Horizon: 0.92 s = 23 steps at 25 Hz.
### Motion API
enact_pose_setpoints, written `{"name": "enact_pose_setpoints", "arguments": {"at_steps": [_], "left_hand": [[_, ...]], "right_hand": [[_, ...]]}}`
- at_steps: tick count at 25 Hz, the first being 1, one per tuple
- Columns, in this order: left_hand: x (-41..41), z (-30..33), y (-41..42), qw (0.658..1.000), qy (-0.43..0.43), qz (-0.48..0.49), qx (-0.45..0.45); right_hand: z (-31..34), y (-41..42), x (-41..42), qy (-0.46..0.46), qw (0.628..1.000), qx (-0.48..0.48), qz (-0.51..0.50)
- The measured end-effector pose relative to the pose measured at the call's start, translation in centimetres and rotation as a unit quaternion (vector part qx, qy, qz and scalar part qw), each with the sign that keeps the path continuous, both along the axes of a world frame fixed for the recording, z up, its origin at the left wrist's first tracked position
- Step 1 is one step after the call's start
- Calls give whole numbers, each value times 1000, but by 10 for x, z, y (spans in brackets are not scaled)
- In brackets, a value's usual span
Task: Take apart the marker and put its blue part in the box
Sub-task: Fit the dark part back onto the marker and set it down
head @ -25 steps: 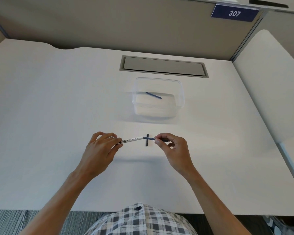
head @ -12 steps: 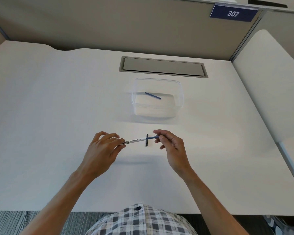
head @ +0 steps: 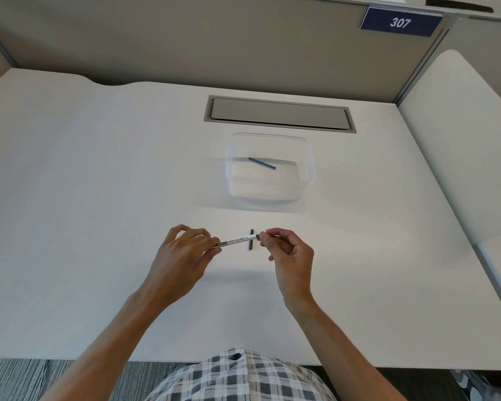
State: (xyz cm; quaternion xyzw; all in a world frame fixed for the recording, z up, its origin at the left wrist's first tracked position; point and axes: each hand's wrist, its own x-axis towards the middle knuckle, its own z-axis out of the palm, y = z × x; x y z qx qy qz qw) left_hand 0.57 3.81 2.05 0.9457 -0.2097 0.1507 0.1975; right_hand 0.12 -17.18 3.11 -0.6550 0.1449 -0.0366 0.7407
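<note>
Seen from above, the marker [head: 235, 241] is held over the desk [head: 99, 198], near its front edge, with its long axis lying left to right and its right end tipped a little toward the back edge. The left hand [head: 182, 256] pinches the white barrel's left end. The right hand [head: 287, 250] nips the blue end between fingertips. A small dark piece [head: 251, 239] sits crosswise just behind them. The clear box [head: 269, 169], nearer the back edge, holds a blue stick [head: 261, 163] lying slantwise.

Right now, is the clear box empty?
Not empty: one thin blue stick lies on the floor of the clear box.
</note>
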Motion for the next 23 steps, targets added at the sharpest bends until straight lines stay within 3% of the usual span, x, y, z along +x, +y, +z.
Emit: {"name": "enact_pose_setpoints", "arguments": {"at_steps": [11, 19, 23], "left_hand": [[-2, 0, -4, 1000, 15, 1, 0], [-4, -4, 1, 998, 53, 11, -22], [-6, -9, 5, 996, 78, 23, -40]], "right_hand": [[-1, 4, -2, 10, 1000, 10, -9], [-7, 5, -6, -50, 985, -156, 62], [-24, 1, 3, -37, 970, -239, 33]]}}
